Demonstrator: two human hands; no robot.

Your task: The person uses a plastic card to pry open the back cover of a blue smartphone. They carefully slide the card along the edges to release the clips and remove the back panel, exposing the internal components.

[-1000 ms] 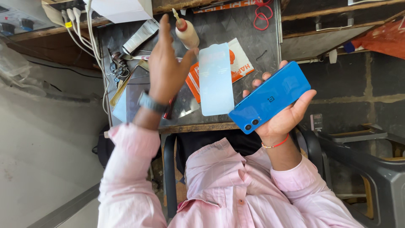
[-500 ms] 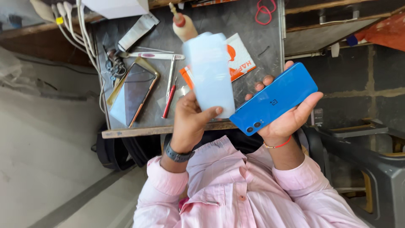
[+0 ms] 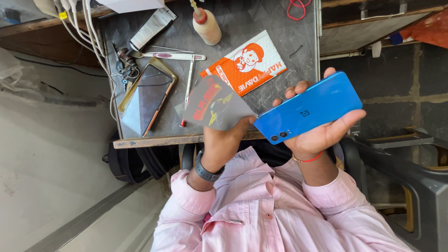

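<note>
Head view: left hand [image 3: 224, 140] pinches film sheet [image 3: 214, 103] beyond table edge [image 3: 154, 140]; right hand [image 3: 317, 133] grips blue phone [image 3: 310, 112].

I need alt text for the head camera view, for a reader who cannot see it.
The right hand holds a blue phone, back up, while the left hand holds a grey printed film over a cluttered workbench.

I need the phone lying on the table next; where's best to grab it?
Probably pinch the phone across its long edges near the end by the table edge, coming from above: it lies flat, with keys crowding its far end.
</note>
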